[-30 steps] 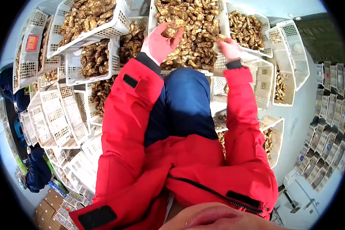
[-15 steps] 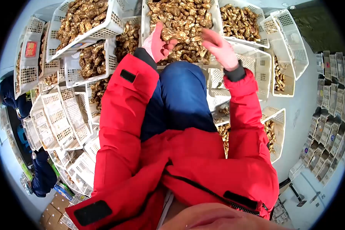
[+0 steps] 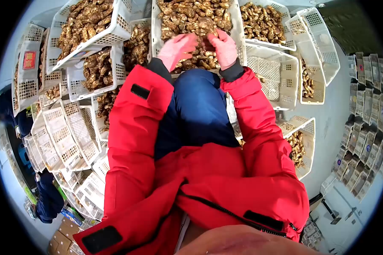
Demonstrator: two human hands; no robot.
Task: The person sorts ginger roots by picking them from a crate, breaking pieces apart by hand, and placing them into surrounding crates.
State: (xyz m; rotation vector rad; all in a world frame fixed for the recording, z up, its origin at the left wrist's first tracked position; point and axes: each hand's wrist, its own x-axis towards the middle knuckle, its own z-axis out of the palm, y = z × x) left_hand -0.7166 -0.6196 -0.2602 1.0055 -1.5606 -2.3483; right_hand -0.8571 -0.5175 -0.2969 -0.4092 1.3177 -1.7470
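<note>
Brown, golden-streaked mushrooms (image 3: pixel 191 18) fill a white perforated crate (image 3: pixel 156 32) just beyond my knees. Over its near half, my left hand (image 3: pixel 177 51) has loosely bent fingers with nothing visible between them. Close by on the right, my right hand (image 3: pixel 224 50) has its thumb and fingers around the near side of a larger mushroom (image 3: pixel 205 26). That mushroom lies between the two hands, above the heap. The exact contact of the fingertips with it is partly hidden.
More mushroom crates stand at left (image 3: pixel 119 23) and right (image 3: pixel 287 40). A crate with a whitish base (image 3: pixel 266 78) is right of my knees. Nested crates (image 3: pixel 57 131) lie at lower left, near a person in dark clothing (image 3: pixel 49 197). Stacked boxes (image 3: pixel 361 157) line the right side.
My left hand has let go of the mushroom it held and shifted slightly down. My right hand has moved left, closing on a mushroom. The view has shifted slightly.
</note>
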